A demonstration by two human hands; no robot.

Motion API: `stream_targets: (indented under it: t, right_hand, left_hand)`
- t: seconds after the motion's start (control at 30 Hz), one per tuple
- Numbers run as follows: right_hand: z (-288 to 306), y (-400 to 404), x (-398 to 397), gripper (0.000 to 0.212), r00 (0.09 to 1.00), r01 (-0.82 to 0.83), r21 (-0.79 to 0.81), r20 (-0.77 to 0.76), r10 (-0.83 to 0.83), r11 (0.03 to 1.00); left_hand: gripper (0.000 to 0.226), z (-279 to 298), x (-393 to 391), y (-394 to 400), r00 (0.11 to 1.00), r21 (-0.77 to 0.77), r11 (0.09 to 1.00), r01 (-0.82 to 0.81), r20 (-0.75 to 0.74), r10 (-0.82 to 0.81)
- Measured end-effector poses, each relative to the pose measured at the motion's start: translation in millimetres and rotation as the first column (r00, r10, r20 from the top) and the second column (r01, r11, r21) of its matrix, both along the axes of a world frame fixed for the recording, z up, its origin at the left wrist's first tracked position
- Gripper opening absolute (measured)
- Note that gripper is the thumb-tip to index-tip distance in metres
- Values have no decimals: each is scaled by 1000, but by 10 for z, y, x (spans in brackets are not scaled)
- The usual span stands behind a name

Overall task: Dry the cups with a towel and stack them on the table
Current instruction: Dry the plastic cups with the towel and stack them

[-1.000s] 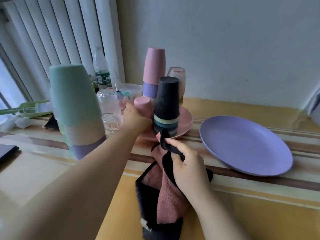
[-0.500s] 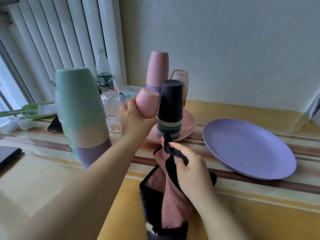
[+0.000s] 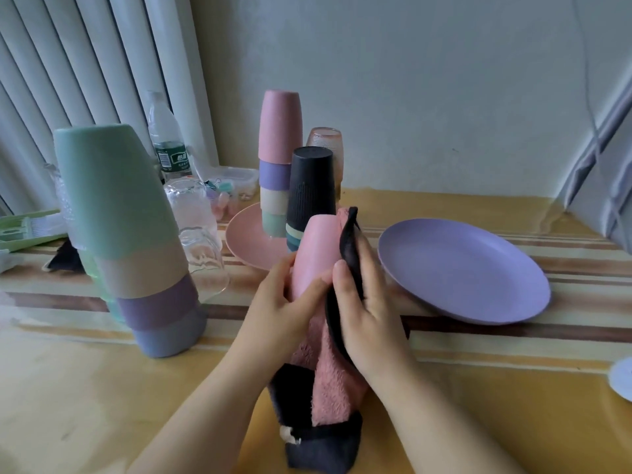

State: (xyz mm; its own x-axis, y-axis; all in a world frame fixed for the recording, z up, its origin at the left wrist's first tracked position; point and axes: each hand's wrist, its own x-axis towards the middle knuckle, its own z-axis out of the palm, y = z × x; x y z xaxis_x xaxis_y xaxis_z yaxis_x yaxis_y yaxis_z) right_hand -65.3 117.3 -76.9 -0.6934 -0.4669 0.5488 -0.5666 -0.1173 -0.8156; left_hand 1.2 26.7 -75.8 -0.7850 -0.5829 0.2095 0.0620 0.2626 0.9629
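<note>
Nearest you, the towel (image 3: 333, 388), pink pile with dark edging, hangs from your hands down to the yellow tablecloth (image 3: 102, 388), its lower end bunched on the cloth.

Your left hand (image 3: 284, 309) holds the pink cup (image 3: 316, 251) upside down, fingers curled round its lower left side and thumb across the front.

Your right hand (image 3: 362, 302) presses the towel's dark edge against the cup's right side; the thumb lies on the cup face and the fingers are curled over the cloth, clamping it.

The cup is held above the table, between your hands, in front of the pink plate (image 3: 249, 241).

To your left, a stack of inverted cups (image 3: 130, 241) stands on the cloth: mint on top, then beige, purple and blue-grey bands.

Just behind that stack is an upturned clear glass (image 3: 195, 220).

On the pink plate stand a black ribbed cup stack (image 3: 310, 189) and a taller stack topped by a pink cup (image 3: 279, 155), with a pinkish tumbler (image 3: 326, 145) behind them.

To the right lies a purple plate (image 3: 465, 271).

Farther back by the blinds are a water bottle (image 3: 167, 138), a clear lidded box (image 3: 236, 183) and a green plastic object (image 3: 27, 229).
</note>
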Motion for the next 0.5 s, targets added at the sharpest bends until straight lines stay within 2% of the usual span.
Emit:
stream_targets:
  t: [0.07,0.2,0.23,0.3,0.33,0.43,0.5]
  right_hand:
    - [28,29,-24,41,999,-16,-30,41,17,999]
    - [108,182,-90,41,957,-70,-155,268,110,985]
    - [131,205,-101,39,922,-87,-174,360,146,981]
    - [111,213,-111,43,786,-139,-251,560,261,958]
    - [110,199,-95,43,729,-157,-280,614,303,947]
    - [48,125,-38,58,695,-244,-320,600,395,916]
    - [-23,80,-16,52,722,-293,-286,559,407,913]
  left_hand:
    - [40,-15,26,8,995,18,995,101,-11,-101]
    - [25,-65,33,52,970,143,960,241,-62,-234]
    - [28,-77,37,57,965,175,950,260,-79,-250]
    - [43,-93,42,61,958,251,925,285,-113,-264]
    - [49,-99,43,58,958,290,913,285,-127,-259]
    - [44,-104,32,29,961,364,894,262,-179,-209]
    - [38,-94,23,4,962,414,875,250,-206,-177]
